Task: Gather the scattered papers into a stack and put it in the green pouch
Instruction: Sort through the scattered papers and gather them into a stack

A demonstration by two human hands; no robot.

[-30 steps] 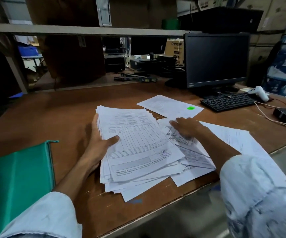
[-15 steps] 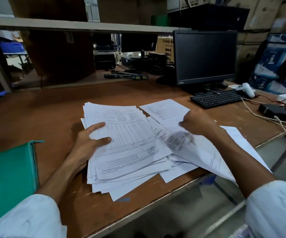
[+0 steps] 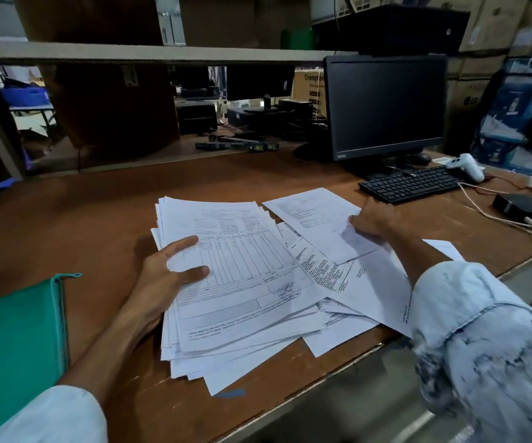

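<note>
Left hand [image 3: 165, 279]: lies flat on the left side of the gathered papers, fingers spread, thumb pressing the top sheet; it pins the pile and grips nothing.
Green pouch [image 3: 18, 340]: flat on the counter [image 3: 98, 212] at about 8 o'clock from the pile, just beside the left forearm; its zipper edge faces the pile. Whether the zipper is undone, I cannot tell.
Paper stack [image 3: 235, 282]: thick, uneven, edges fanned out at its 6 o'clock end, part of it overhanging the counter's near edge.
Loose sheets [image 3: 354, 282]: overlap the stack at its 3 o'clock side, a few slanted under the right forearm.
Right hand [image 3: 373, 219]: at 2 o'clock from the stack, fingers closed on the right edge of a single sheet [image 3: 312, 212].
Handling: single sheets are light, limp and slippery against each other; the full pile likely has real weight and will sag or shear if lifted by one corner.
Where to hold: probably both long edges, squared by tapping on the counter, then thumb on top and fingers beneath.
Risk: overhanging sheets could slide off.
</note>
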